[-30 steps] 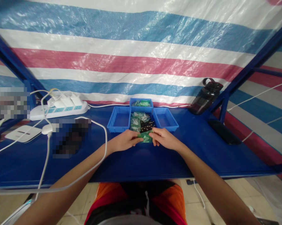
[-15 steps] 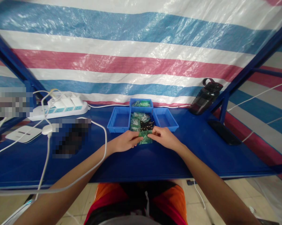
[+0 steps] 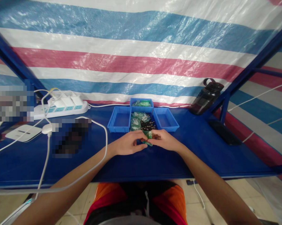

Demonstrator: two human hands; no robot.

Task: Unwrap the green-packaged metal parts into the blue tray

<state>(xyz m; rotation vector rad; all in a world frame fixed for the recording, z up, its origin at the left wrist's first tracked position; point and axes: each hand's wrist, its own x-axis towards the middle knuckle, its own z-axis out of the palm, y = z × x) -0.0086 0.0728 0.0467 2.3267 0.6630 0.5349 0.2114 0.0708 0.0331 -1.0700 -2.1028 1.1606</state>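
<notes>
A small green plastic bag is between my two hands, above the front of the blue bins. My right hand pinches it, thumb and forefinger together. My left hand is curled, its thumb and fingertips meeting at the bag's left side. The bag looks folded or bunched, and the fingers cover part of it. Just beyond my hands lie several green packets and a heap of small dark slim pieces with light tips, too small to name.
Empty-looking blue bins stand at left and right; a back bin holds green packets. Farther left are a white power strip and a looping white cable. A dark bottle and black phone-like slab are at right.
The green bag, earlier spread flat between both hands, is now bunched up and turned. My left hand has moved right and curled, bringing the hands closer together.
</notes>
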